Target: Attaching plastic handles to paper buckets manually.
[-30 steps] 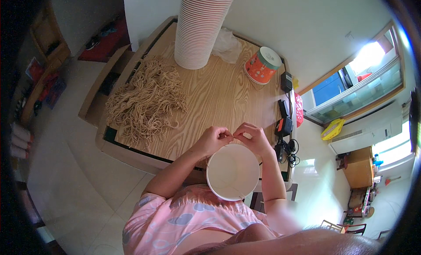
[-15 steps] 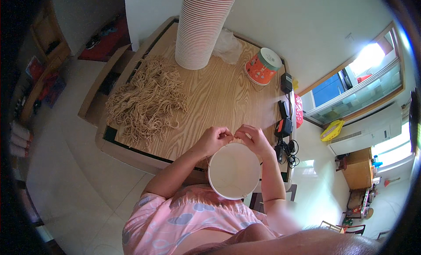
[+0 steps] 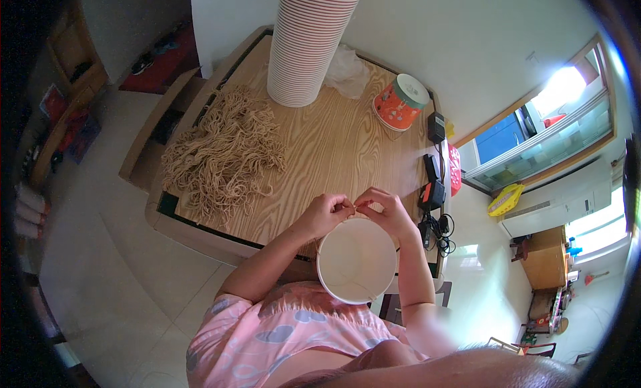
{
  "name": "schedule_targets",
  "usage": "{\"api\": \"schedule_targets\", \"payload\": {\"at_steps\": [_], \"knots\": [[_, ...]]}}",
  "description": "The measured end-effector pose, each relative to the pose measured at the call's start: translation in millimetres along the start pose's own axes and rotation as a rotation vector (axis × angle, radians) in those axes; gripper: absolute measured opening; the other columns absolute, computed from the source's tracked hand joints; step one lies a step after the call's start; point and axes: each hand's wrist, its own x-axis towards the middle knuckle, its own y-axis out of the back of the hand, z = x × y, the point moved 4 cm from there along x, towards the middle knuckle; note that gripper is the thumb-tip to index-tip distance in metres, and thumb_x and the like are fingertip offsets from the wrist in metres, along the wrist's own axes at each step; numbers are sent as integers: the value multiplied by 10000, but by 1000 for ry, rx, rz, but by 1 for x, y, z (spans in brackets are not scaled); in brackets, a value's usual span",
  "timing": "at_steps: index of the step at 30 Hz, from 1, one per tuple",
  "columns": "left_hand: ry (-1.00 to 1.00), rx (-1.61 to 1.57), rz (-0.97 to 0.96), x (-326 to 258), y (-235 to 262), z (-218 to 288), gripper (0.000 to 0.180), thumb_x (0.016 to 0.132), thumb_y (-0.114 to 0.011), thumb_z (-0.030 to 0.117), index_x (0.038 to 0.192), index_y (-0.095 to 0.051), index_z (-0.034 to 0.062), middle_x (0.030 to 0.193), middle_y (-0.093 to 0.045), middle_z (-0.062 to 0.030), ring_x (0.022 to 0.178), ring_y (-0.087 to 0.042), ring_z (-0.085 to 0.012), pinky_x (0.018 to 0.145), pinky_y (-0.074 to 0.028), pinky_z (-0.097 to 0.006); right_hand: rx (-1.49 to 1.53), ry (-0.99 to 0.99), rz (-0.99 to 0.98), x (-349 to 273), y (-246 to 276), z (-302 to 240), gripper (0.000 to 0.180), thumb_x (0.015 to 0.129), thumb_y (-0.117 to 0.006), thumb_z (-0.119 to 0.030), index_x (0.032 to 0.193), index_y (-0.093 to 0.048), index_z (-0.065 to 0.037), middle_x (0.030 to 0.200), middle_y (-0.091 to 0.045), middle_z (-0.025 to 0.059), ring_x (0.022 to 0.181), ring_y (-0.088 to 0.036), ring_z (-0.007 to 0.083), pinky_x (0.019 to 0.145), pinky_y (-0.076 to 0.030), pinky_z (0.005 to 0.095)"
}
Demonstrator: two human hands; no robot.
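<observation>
A white paper bucket (image 3: 356,260) sits against my body at the table's front edge, its mouth facing up. Thin tan string shows in places along its rim. At the far side of that rim, my left hand (image 3: 328,211) pinches a bit of this string between thumb and fingers. Close beside it my right hand (image 3: 382,211) pinches too, fingertips nearly touching the left ones, with string between them. The string's exact path under the fingers is hard to make out. To the left lies a tangled heap of tan strings (image 3: 224,158).
A tall stack of nested paper buckets (image 3: 307,51) stands at the back. Behind it lies a crumpled clear plastic bag (image 3: 347,71). An upturned orange and green bucket (image 3: 399,104) is at the back right. Black power adapters (image 3: 433,191) with cables line the right edge of the wooden table (image 3: 327,148).
My right fingers have shifted slightly left, closer to the left fingertips. The bucket stays in place.
</observation>
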Motion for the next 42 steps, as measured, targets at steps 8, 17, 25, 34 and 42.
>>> {"api": "schedule_targets", "payload": {"at_steps": [8,17,25,34,42], "knots": [[-7,-3,24,0,-1,3,133,841,-602,124,860,-614,-7,720,-621,-25,669,-565,-69,600,-463,-247,-44,-2,-4,1,0,1,82,790,-618,-3,871,-608,-4,810,-604,99,747,-619,200,632,-499,298],[-9,-33,7,1,-1,0,149,858,-606,154,866,-605,5,753,-623,-18,702,-567,-69,633,-468,-246,-58,-50,-33,-1,-3,8,74,850,-546,-49,866,-580,15,737,-577,96,642,-575,179,580,-464,281],[-82,-98,3,-2,20,4,229,849,-638,223,751,-573,26,718,-459,14,630,-435,-71,561,-389,-244,-27,-125,-117,-1,-6,7,115,872,-530,-88,839,-562,17,699,-573,78,627,-559,144,581,-458,265],[-209,96,-96,-7,23,19,111,779,-682,117,880,-705,78,807,-499,-30,726,-508,-120,627,-425,-247,79,-204,-122,2,-20,20,101,868,-542,-75,852,-574,19,698,-582,47,653,-563,97,588,-463,246],[-323,238,-102,-8,24,30,144,754,-687,115,897,-699,102,813,-518,-57,723,-556,-188,655,-458,-293,126,-246,-48,2,-21,16,112,874,-534,-74,834,-567,26,690,-581,46,639,-561,93,570,-463,241]]}}
